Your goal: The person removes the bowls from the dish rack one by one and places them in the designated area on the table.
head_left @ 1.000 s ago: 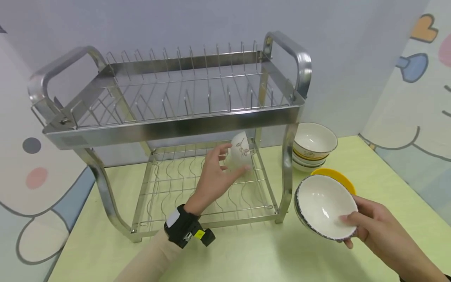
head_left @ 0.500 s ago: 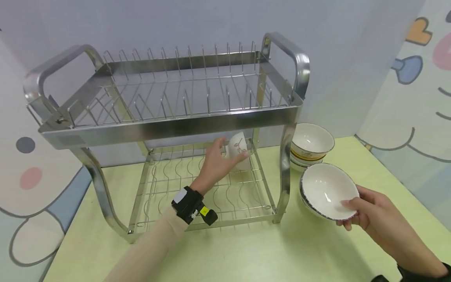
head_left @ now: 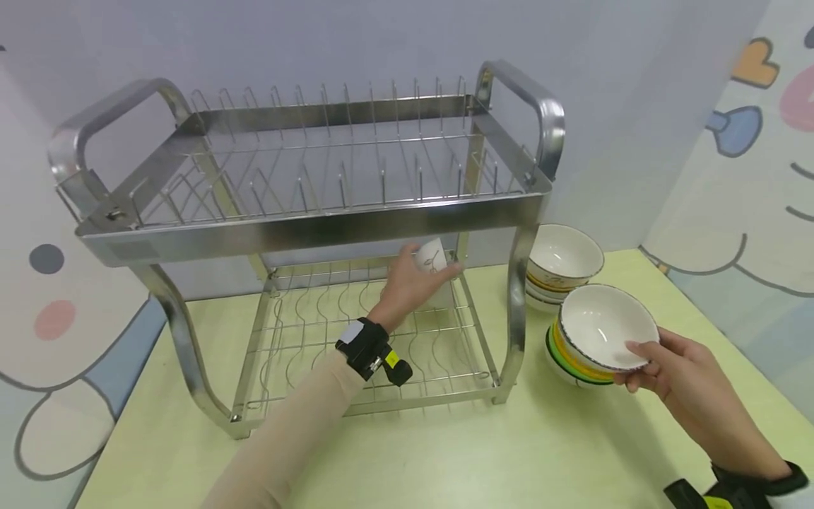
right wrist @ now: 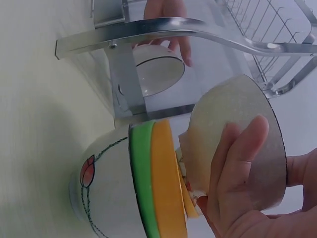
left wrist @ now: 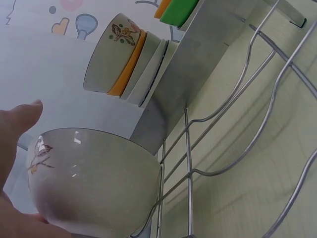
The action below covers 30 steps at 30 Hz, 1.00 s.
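Observation:
A white bowl (head_left: 432, 256) with a flower sprig stands on its side in the lower wire tier of the dish rack (head_left: 318, 230). My left hand (head_left: 413, 279) is around it; in the left wrist view the thumb extends clear of the bowl's wall, while the other fingers are partly out of frame. My right hand (head_left: 693, 375) pinches the rim of a white bowl (head_left: 607, 322) with a dark speckled edge, thumb inside and fingers underneath. That bowl is tilted over a bowl stack with green and yellow rims (right wrist: 151, 178), its foot close to the upper yellow one.
Behind the right-hand bowls, another bowl stack (head_left: 566, 254) stands on the pale green table (head_left: 445, 459) beside the rack. The rack's upper tier has upright wire prongs (head_left: 381, 187), and its right leg (head_left: 518, 304) rises between the two hands.
My right hand has carried the speckled-rim bowl back and up from the table's front, over the green and yellow stack. My left hand has shifted right along the flowered bowl.

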Each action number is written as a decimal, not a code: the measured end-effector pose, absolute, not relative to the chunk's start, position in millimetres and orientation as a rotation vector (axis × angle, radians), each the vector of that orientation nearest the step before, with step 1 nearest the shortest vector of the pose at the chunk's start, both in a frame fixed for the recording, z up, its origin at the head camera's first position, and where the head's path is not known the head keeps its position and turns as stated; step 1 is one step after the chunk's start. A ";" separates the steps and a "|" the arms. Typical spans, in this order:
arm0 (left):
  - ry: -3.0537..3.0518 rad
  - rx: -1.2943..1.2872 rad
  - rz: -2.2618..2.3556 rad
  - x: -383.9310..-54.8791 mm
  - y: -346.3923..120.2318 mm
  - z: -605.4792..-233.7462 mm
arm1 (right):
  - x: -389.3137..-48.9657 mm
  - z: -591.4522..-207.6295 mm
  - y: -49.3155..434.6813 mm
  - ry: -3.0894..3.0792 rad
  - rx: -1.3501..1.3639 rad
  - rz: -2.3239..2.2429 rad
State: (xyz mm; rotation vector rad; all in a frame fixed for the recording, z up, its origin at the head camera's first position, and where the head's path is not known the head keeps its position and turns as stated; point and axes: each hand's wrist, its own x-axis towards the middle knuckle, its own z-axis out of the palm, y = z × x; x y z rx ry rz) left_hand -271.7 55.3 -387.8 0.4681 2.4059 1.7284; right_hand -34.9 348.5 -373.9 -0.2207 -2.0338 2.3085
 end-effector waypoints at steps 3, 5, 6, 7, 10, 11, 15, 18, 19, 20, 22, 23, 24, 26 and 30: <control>2.392 0.472 1.735 -272.2 58.1 -389.7 | -37.0 -379.3 351.3 -2.030 -0.236 2.301; 2.390 0.477 1.739 -272.8 59.1 -391.1 | -38.4 -382.3 353.0 -2.043 -0.243 2.268; 2.388 0.478 1.741 -273.2 59.2 -391.8 | -39.5 -383.5 354.0 -2.059 -0.251 2.239; 2.391 0.475 1.739 -273.7 59.3 -392.5 | -40.7 -384.6 355.0 -2.086 -0.264 2.200; 2.389 0.456 1.736 -275.2 58.8 -394.2 | -44.5 -388.4 357.8 -2.180 -0.294 2.064; 2.383 0.447 1.738 -275.6 58.7 -394.5 | -45.6 -390.0 358.6 -2.198 -0.297 2.035; 2.351 0.427 1.753 -278.3 60.8 -395.9 | -47.4 -394.4 358.7 -2.206 -0.312 1.985; 2.313 0.441 1.781 -281.0 64.5 -398.1 | -47.7 -394.9 358.1 -2.169 -0.310 1.982; 2.308 0.441 1.789 -282.2 65.6 -399.0 | -48.1 -394.8 357.8 -2.173 -0.306 1.966; 2.301 0.439 1.798 -283.1 66.4 -399.9 | -48.7 -394.8 357.5 -2.182 -0.306 1.946; 2.293 0.435 1.810 -285.1 67.3 -402.2 | -50.1 -395.2 357.1 -2.217 -0.316 1.898; 2.288 0.431 1.816 -285.8 67.5 -403.2 | -50.6 -395.7 357.0 -2.252 -0.326 1.861; 2.287 0.425 1.819 -286.3 67.5 -404.2 | -51.1 -396.4 357.0 -2.285 -0.335 1.820; 2.286 0.422 1.821 -286.7 67.3 -406.0 | -51.3 -398.4 357.6 -2.337 -0.368 1.754; 2.295 0.435 1.821 -288.0 67.9 -408.9 | -50.5 -402.7 359.7 -2.374 -0.386 1.686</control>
